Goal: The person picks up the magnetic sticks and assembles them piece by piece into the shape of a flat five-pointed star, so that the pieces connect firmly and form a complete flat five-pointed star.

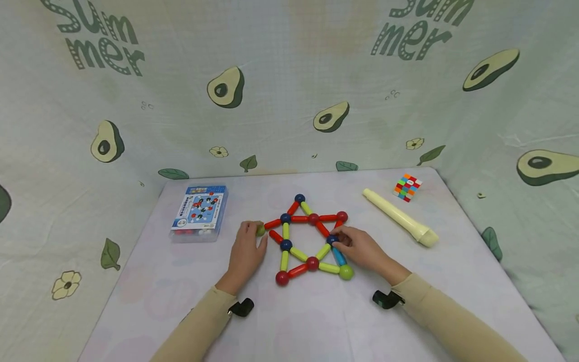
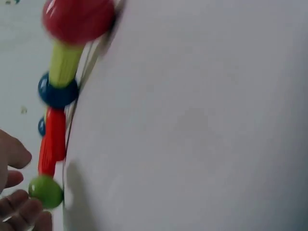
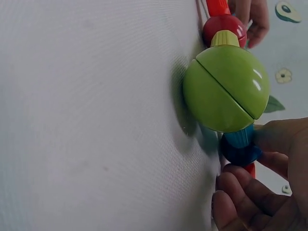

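A flat star-like frame of red, yellow-green and blue magnetic rods and balls lies mid-table. At its left point, my left hand has its fingers against a green ball. The thumb stands apart from that ball in the left wrist view. My right hand pinches a dark blue ball on the frame's right side between thumb and fingers. From there a light blue rod runs down to another green ball. Near my left hand, a red rod has one free end.
A clear-bottomed box with a molecule picture stands at the back left. To the right lie a pale yellow tube with a flared end and a colourful cube puzzle. Patterned cloth hangs behind the table.
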The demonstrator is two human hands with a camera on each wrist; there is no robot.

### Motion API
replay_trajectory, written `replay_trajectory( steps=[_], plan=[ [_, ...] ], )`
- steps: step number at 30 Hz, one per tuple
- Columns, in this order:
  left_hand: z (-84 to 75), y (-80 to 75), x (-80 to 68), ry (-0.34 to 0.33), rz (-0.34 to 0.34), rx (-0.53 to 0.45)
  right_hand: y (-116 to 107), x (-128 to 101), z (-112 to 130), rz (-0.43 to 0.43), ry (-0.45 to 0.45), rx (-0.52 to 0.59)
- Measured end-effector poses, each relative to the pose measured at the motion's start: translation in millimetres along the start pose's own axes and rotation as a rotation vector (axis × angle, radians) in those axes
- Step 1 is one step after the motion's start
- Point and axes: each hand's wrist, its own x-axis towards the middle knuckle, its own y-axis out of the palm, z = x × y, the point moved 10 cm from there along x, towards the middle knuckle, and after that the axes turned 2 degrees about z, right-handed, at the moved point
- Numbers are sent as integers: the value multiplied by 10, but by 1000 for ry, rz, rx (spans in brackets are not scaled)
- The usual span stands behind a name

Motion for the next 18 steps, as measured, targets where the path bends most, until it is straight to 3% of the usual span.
replay_trajectory(
  steps=[6,11,14,18],
  plan=[
    [236,-21,141,-46,102,-58,-12,-10,24,-23,4,-38],
    [282,-34,162,-44,124,-105,-102,42,363,-87,-54,-118],
    [296,-56,168,-42,105,-126,-46,173,668,-47,-119,-123],
    [302,-19,173,-41,125,-155,162,369,924,48,-136,-138]
  ],
)
